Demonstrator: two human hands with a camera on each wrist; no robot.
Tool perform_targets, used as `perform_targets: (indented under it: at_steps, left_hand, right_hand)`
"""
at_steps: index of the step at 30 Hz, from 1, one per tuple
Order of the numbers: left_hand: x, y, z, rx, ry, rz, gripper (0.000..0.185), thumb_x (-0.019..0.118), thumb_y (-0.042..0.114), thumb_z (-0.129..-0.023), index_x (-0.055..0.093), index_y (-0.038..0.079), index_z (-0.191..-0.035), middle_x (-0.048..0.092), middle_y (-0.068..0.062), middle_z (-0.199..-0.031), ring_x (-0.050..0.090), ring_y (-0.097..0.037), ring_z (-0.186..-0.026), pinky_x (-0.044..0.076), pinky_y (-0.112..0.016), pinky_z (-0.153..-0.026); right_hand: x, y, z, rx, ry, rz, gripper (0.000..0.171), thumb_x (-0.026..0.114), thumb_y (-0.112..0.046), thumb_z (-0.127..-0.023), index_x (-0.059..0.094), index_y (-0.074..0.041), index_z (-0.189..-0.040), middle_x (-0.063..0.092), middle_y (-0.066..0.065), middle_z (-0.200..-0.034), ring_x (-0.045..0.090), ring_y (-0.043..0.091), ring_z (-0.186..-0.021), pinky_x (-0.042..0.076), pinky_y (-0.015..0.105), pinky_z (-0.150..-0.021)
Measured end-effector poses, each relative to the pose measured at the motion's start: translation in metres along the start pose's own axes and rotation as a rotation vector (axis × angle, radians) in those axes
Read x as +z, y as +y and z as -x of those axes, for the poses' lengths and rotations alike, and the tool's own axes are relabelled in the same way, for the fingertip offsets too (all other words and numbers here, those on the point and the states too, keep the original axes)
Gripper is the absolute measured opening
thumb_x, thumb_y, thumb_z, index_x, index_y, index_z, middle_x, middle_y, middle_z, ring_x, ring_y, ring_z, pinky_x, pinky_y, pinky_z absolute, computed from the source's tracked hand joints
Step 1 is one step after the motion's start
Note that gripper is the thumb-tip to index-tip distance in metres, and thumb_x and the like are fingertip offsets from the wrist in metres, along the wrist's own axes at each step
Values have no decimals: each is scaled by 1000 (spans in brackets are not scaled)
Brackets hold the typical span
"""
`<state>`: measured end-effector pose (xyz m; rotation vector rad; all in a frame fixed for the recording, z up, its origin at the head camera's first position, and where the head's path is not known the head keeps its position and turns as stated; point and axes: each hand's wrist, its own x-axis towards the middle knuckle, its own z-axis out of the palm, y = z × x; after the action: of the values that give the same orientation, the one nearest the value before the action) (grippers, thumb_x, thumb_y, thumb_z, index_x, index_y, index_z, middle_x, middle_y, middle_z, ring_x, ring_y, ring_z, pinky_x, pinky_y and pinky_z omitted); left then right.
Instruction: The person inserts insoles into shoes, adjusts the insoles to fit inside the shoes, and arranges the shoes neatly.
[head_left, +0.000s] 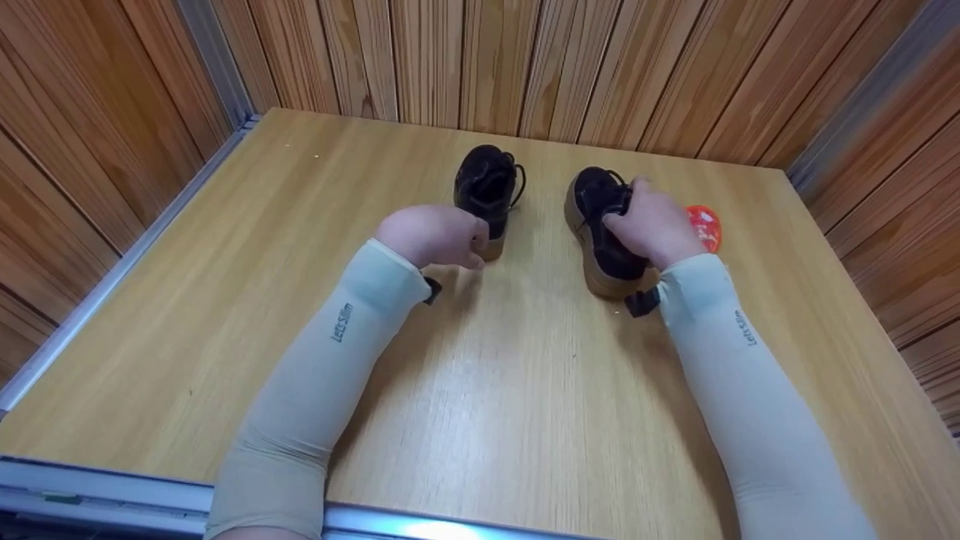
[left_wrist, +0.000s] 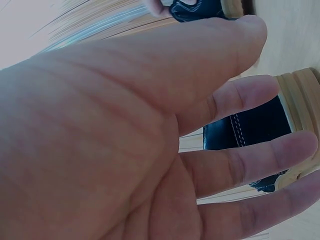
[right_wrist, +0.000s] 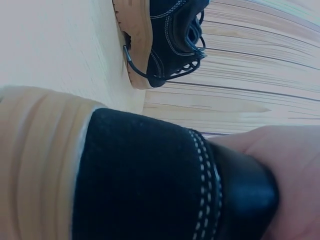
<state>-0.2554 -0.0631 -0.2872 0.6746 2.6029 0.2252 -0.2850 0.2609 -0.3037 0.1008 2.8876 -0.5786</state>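
Note:
Two dark lace-up shoes with tan soles stand on the table, toes toward the back wall. My left hand point(head_left: 431, 236) is at the heel of the left shoe point(head_left: 480, 176); in the left wrist view its fingers point(left_wrist: 250, 162) extend, fairly straight, across that dark heel point(left_wrist: 267, 117). My right hand point(head_left: 660, 225) grips the right shoe point(head_left: 596, 193) by its collar, the thumb at the opening. Close up in the right wrist view are this shoe's white-stitched heel point(right_wrist: 140, 170) and layered sole; the hand's far fingers are hidden.
An orange-red object with white markings point(head_left: 709, 227) lies just right of my right hand, partly covered by it. Wood-plank walls point(head_left: 495, 60) enclose the back and both sides of the table point(head_left: 480, 420). A metal rail point(head_left: 105, 487) runs along the front edge.

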Motion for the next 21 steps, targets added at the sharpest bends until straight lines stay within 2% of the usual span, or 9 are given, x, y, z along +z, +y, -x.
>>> perform_targets:
  at_steps: [4,10,16,21]
  left_hand:
    - [1,-1,2,-3,2,5,31,70,37,-109,68,21,-136,70,0,-132,64,-23,-114,55,-48,-107]
    - [0,1,1,-19,-17,25,25,70,38,-109,67,23,-129,68,1,-127,61,-22,-109,52,-45,-96]
    - [3,3,1,-17,-16,3,27,69,37,-109,68,24,-132,68,2,-128,61,-22,-108,53,-45,-95]
    - [6,5,-2,-6,-23,-17,30,69,36,-109,68,25,-137,69,2,-131,62,-24,-109,55,-46,-97]
  right_hand:
    - [6,-8,-2,7,-13,-6,92,52,-43,-112,-1,-3,-174,36,36,-171,52,52,-147,47,70,-118]
    - [7,-11,-4,-3,-19,10,90,49,-42,-113,-1,1,-173,42,39,-165,56,52,-141,50,69,-115]
    - [8,-11,-5,4,-19,9,91,49,-46,-112,0,-3,-175,37,38,-169,50,54,-149,45,71,-120]
    - [11,-9,-6,-1,-10,55,92,49,-54,-111,5,-4,-175,41,39,-166,52,56,-145,44,72,-120]
